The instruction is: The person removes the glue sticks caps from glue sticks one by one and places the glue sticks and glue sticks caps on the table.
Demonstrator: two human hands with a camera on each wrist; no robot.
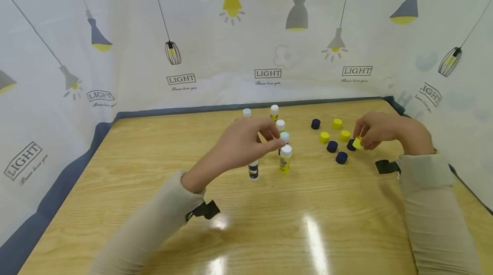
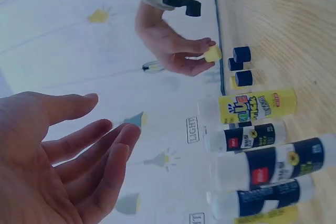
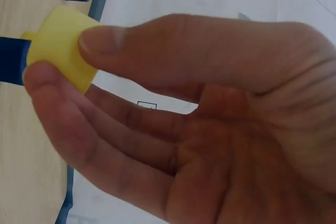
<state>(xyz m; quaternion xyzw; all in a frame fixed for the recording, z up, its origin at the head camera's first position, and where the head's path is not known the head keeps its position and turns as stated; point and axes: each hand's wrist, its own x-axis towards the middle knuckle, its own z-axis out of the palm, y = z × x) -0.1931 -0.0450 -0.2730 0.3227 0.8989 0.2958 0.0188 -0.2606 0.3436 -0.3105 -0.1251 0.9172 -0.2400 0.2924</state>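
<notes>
My right hand pinches a yellow cap between thumb and fingertips. In the head view that cap overlaps a dark blue cap on the table. My left hand is over the group of upright glue sticks, its fingers loosely bent with nothing between them, as the left wrist view shows. A yellow glue stick with a white top stands nearest its fingertips. A dark-labelled glue stick shows below the wrist in the head view, its upper part hidden by the hand.
Loose yellow caps and dark blue caps lie scattered right of the glue sticks on the wooden table. More white-topped glue sticks stand behind the left hand. A lamp-printed white curtain hangs behind the table's far edge.
</notes>
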